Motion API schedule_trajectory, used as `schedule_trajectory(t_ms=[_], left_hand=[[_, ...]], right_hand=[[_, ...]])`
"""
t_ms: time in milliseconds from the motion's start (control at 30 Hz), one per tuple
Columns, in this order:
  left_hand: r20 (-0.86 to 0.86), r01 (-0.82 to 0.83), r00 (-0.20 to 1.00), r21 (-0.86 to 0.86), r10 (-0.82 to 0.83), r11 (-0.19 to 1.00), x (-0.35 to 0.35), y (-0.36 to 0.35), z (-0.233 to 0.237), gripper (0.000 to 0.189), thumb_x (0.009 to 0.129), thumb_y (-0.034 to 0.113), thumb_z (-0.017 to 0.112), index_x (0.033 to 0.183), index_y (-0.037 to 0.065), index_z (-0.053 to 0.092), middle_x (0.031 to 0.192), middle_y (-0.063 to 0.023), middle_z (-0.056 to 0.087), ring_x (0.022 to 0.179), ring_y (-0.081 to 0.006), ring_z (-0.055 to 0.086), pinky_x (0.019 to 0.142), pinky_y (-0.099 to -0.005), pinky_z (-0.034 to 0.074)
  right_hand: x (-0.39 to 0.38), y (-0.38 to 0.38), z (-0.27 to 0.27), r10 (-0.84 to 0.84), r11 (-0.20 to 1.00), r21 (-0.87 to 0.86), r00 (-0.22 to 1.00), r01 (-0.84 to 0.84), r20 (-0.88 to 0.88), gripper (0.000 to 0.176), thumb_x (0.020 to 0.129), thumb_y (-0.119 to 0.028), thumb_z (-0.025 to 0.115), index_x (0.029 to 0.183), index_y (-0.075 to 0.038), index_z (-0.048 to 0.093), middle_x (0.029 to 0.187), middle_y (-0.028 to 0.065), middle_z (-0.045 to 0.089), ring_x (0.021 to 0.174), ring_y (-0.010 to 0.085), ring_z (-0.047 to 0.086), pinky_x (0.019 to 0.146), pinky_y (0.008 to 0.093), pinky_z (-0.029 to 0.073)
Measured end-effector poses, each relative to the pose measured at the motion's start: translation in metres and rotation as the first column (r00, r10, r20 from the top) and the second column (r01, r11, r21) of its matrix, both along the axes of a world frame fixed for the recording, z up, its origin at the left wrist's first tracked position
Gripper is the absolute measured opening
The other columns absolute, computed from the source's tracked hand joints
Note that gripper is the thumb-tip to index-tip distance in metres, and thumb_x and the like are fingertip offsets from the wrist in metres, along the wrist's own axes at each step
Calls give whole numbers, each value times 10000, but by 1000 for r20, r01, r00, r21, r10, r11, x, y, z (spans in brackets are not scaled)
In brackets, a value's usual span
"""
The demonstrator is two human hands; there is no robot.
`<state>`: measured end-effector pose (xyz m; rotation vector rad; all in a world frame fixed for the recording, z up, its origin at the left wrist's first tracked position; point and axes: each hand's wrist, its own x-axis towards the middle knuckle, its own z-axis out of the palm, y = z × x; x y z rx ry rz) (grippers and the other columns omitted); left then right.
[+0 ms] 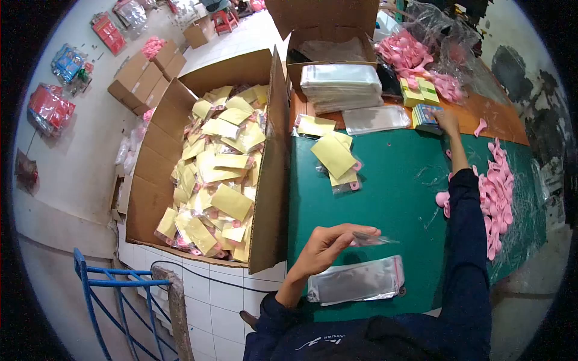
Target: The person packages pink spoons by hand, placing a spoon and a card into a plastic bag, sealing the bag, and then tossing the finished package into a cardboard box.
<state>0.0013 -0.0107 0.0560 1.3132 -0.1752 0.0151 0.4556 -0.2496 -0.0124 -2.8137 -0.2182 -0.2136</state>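
My left hand (pixel 328 248) is closed in a pinch on a clear plastic bag (pixel 370 239), with a bit of pink at the fingertips. Just below it lies a pile of flat clear bags (pixel 355 281) on the green table. Stretched far forward, my right hand (pixel 447 122) has its fingers closed at the edge of a stack of printed cards (pixel 425 118); whether a card is lifted cannot be made out. Pink plastic scoops (pixel 497 198) lie heaped beside my right sleeve. Several packed bags with yellow cards (pixel 335 155) rest beyond my left hand.
A large cardboard box (pixel 274 174) full of packed bags stands left of the table. At the back are stacked clear bags (pixel 340 87), yellow card stacks (pixel 419 91) and more pink scoops (pixel 403 51). A blue metal frame (pixel 120 283) stands at the lower left.
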Motion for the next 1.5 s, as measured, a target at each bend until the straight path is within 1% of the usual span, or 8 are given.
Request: schedule_trajectory(t_ms=[100, 233, 367, 633, 833, 933, 1167, 1500], left_hand=[[-77, -26, 997, 28, 28, 999, 4, 2, -7, 308, 962, 166, 409, 1147, -25, 564, 1087, -122, 621, 998, -172, 596, 854, -289, 475], [-184, -77, 981, -38, 69, 996, 10, -2, -11, 334, 977, 208, 382, 1158, -22, 542, 1052, -133, 628, 961, -182, 613, 824, -284, 483], [-270, -75, 961, -64, 55, 995, 15, -2, -8, 328, 976, 214, 391, 1134, -22, 553, 1027, -135, 633, 950, -175, 615, 815, -279, 485], [-250, 16, 965, 360, 80, 933, 12, -8, -2, 263, 946, 206, 465, 1078, 21, 599, 846, -76, 663, 755, -91, 591, 693, -240, 474], [-123, 123, 989, 357, -84, 926, 9, -20, 11, 315, 939, 220, 483, 1188, 40, 552, 925, -40, 649, 778, -71, 552, 664, -269, 483], [-92, 64, 996, 488, -21, 870, 9, -25, 14, 481, 903, 236, 539, 1337, 87, 392, 836, -144, 666, 671, -171, 622, 630, -307, 488], [-66, -67, 983, 734, 169, 675, 11, -27, -6, 674, 850, 312, 608, 1402, 134, 265, 797, -190, 657, 661, -286, 652, 645, -336, 493], [-208, -55, 971, 292, 120, 955, 6, 6, -36, 703, 789, 135, 697, 1380, 142, 317, 840, -79, 646, 818, -118, 587, 710, -255, 490]], right_hand=[[-46, 13, 9, 4, 991, -98, 712, 91, 702, 279, 789, -306, 623, 866, -38, 638, 808, 154, 630, 694, 334, 604, 640, 439, 459], [-71, 15, 37, 214, 916, 188, 827, -355, 521, 215, 770, -182, 643, 918, -35, 588, 761, 101, 621, 669, 263, 604, 575, 381, 466], [-240, 41, 124, 602, 486, 767, 796, -419, 53, 84, 844, -98, 594, 884, -26, 582, 725, 22, 602, 569, 64, 537, 426, 221, 413], [-324, 26, 160, 773, 546, 454, 632, -704, 51, 131, 732, 3, 660, 846, -8, 597, 765, 81, 594, 655, 166, 600, 566, 278, 476], [-338, 30, 148, 891, 434, 386, 452, -814, -50, 183, 724, -93, 677, 841, -22, 555, 797, 104, 542, 716, 289, 577, 595, 345, 457], [-341, 35, 128, 928, 373, 397, 350, -839, -130, 300, 721, -148, 684, 923, -37, 493, 791, 114, 531, 736, 318, 558, 629, 385, 442], [-333, 40, 84, 865, 493, 516, 334, -700, -374, 207, 692, -103, 706, 795, -27, 543, 683, 79, 569, 640, 185, 574, 592, 308, 438], [-315, 22, 60, 779, 526, 850, 391, 19, -491, 148, 713, -93, 721, 760, -20, 601, 717, -6, 594, 660, 41, 514, 566, 201, 391]])
